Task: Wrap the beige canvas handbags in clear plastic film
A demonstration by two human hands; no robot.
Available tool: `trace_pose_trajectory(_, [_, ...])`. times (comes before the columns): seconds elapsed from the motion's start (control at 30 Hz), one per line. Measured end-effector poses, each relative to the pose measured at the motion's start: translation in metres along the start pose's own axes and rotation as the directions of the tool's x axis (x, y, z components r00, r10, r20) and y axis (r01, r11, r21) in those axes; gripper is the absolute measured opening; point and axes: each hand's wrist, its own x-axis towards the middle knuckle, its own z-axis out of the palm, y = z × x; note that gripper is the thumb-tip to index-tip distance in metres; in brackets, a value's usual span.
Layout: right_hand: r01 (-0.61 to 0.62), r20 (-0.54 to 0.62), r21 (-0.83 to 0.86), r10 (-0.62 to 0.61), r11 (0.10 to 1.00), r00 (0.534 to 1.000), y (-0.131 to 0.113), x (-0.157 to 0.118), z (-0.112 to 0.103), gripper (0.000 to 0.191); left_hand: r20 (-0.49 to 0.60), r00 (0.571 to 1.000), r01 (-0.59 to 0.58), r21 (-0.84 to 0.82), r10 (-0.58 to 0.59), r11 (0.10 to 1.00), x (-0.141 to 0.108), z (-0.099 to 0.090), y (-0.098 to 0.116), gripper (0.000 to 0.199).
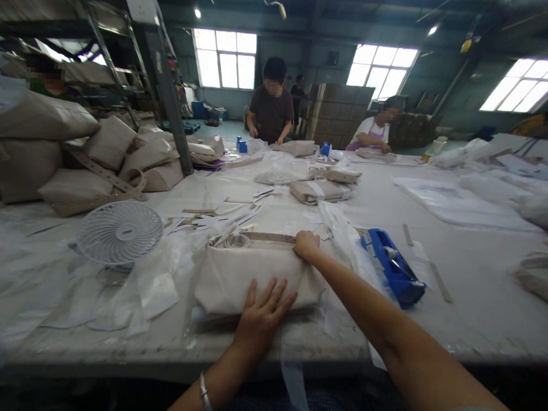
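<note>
As left hand (265,317) presses, beige bag (236,277) lies beneath its fingers.

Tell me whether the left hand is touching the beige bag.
Touching. The head view shows the left hand against the front of the beige bag, fingers spread over it.

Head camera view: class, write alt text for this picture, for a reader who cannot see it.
A person's left hand lies spread on the front of a beige bag while the right hand grips its top edge, on a cluttered table. A white fan stands left, a blue tape dispenser right; other bags and people are beyond.
</note>
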Motion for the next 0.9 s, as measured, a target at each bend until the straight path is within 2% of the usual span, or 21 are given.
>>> trace_pose_trajectory(0.17, [-0.011,-0.017,0.010,0.011,1.000,1.000,0.001,0.000,0.003,0.036,-0.005,1.000,0.005,-0.009,-0.005,1.000,0.000,-0.001,0.000,0.048])
trace_pose_trajectory(0.4, [0.072,-0.084,-0.004,-0.072,0.997,0.994,-0.007,-0.002,0.012,0.039,0.014,1.000,0.024,-0.022,-0.024,0.999,0.001,0.000,0.000,0.048])
trace_pose_trajectory(0.7, [-0.009,-0.081,0.128,0.020,0.992,0.996,-0.001,0.001,0.010,0.033,0.017,1.000,0.017,-0.031,-0.017,0.999,0.001,-0.002,-0.001,0.048])
trace_pose_trajectory(0.8, [0.060,-0.138,0.205,-0.032,0.977,0.990,0.006,-0.004,0.009,0.021,0.020,1.000,0.005,-0.014,-0.005,1.000,0.000,-0.001,-0.002,0.048])
trace_pose_trajectory(0.9, [0.220,-0.279,0.278,-0.141,0.935,0.950,0.019,-0.016,0.008,0.010,0.015,1.000,0.009,-0.010,-0.009,1.000,-0.001,0.001,-0.004,0.048])
